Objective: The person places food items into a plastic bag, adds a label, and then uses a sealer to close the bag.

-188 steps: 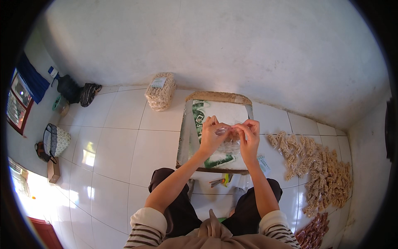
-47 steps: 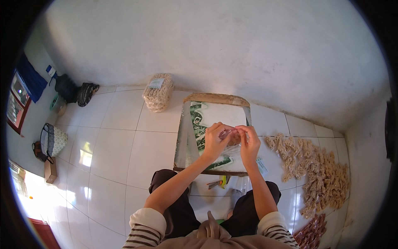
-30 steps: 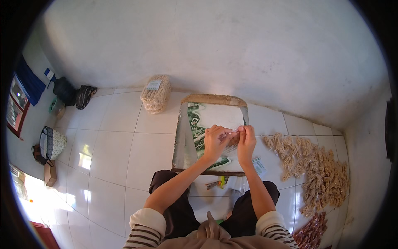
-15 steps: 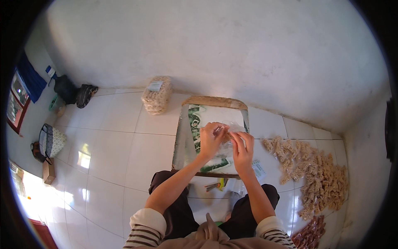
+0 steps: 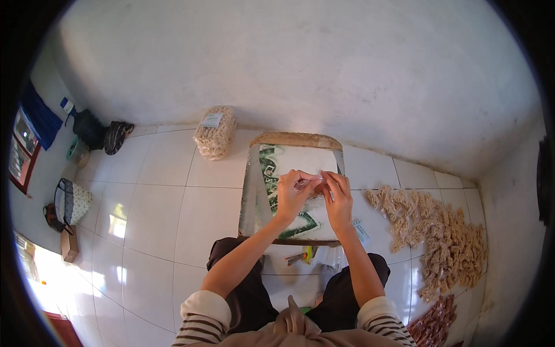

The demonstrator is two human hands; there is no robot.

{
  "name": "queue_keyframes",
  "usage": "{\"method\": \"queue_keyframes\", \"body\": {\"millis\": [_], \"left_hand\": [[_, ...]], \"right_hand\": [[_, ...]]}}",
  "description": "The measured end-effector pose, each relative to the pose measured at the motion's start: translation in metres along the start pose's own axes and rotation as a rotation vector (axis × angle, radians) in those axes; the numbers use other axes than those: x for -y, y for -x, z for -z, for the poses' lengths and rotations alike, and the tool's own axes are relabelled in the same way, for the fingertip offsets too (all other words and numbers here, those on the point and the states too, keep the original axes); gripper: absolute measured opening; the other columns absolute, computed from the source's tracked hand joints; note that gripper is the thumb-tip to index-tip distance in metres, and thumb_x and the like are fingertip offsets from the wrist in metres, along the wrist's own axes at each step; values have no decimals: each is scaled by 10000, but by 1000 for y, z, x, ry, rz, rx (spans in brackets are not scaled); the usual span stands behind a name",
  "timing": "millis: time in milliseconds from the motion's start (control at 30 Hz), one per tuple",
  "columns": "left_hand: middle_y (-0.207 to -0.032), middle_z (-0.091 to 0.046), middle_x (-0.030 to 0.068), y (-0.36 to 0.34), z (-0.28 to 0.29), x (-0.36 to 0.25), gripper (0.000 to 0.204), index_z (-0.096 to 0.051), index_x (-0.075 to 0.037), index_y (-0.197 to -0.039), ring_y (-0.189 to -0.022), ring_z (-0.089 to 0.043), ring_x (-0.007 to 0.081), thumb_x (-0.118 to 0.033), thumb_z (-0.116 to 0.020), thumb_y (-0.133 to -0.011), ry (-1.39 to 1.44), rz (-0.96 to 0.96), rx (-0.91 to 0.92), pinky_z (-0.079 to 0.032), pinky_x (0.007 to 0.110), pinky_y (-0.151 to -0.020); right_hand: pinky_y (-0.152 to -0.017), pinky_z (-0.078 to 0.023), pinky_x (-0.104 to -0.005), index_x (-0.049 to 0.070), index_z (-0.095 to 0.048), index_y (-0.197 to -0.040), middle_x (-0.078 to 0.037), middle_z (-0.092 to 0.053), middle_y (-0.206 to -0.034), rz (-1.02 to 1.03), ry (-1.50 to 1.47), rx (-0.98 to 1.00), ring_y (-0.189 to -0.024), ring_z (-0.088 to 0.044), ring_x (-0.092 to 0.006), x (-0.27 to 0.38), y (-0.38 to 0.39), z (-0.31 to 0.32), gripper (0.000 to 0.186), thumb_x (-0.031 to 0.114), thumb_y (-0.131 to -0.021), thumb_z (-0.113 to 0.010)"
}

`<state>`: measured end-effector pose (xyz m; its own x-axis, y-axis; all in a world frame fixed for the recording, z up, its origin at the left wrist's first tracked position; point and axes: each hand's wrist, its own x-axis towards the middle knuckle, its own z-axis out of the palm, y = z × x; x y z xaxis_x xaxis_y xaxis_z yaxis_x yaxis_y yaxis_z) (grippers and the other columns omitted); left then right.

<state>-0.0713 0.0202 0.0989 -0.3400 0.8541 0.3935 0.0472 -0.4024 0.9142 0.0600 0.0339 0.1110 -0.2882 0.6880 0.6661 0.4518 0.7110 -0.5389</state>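
Both my hands meet above a low wooden table [image 5: 298,139] with a worn white and green top. Between their fingertips is a piece of clear plastic film [image 5: 320,176], perhaps a bag, bunched small. My left hand [image 5: 293,194] is closed on it with thumb and fingers, while my right hand [image 5: 339,199] pinches it from the other side. Something reddish shows faintly below the fingers; the hands hide most of it. By the table's near right side lie printed paper labels [image 5: 361,231].
On the floor at right spread many clear packets of beige snacks [image 5: 451,243], with reddish-brown packets [image 5: 433,321] nearer me. A large filled bag [image 5: 215,133] stands by the wall. Under the table's near edge are yellow-handled tools [image 5: 303,255]. A woven basket [image 5: 74,199] sits far left.
The clear plastic, spread out above the right hand before, is now gathered tightly between the fingertips. My hands have drawn closer together.
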Motion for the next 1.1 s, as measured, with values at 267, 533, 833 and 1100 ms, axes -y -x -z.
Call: {"method": "queue_keyframes", "body": {"millis": [267,533,833,1100], "left_hand": [[-697,-586,0,5,4,-9,86,-700,-85,-788,-625,-438,79,-33,-733,-729,107,19,19,-355,230,-555],[-758,-649,-51,2,19,-12,143,-705,-116,-783,-686,-457,93,-3,-709,-696,-111,-89,196,-345,239,-708],[-787,-657,-42,-4,21,-18,145,-684,-114,-773,-697,-453,112,8,-703,-696,-55,-209,245,-361,254,-693],[-830,-541,-2,-10,15,-36,302,-675,-101,-966,-712,-455,81,-103,-779,-683,16,-27,89,-403,210,-580]], "right_hand": [[-730,-504,-345,32,-629,-1030,-78,-572,-1007,14,-97,27,-941,-542,-256,5,-8,8,405,-135,-662,-621],[-653,-501,-303,8,-655,-862,-60,-612,-883,-66,-185,29,-832,-572,-219,6,-4,6,251,-143,-665,-618],[-603,-461,-288,17,-665,-857,-53,-575,-812,-115,-230,-74,-787,-542,-205,9,0,-4,250,-139,-668,-614],[-606,-447,-249,-4,-666,-900,-70,-540,-792,-253,-360,-113,-677,-542,-157,-6,9,-18,266,-157,-701,-579]]}}
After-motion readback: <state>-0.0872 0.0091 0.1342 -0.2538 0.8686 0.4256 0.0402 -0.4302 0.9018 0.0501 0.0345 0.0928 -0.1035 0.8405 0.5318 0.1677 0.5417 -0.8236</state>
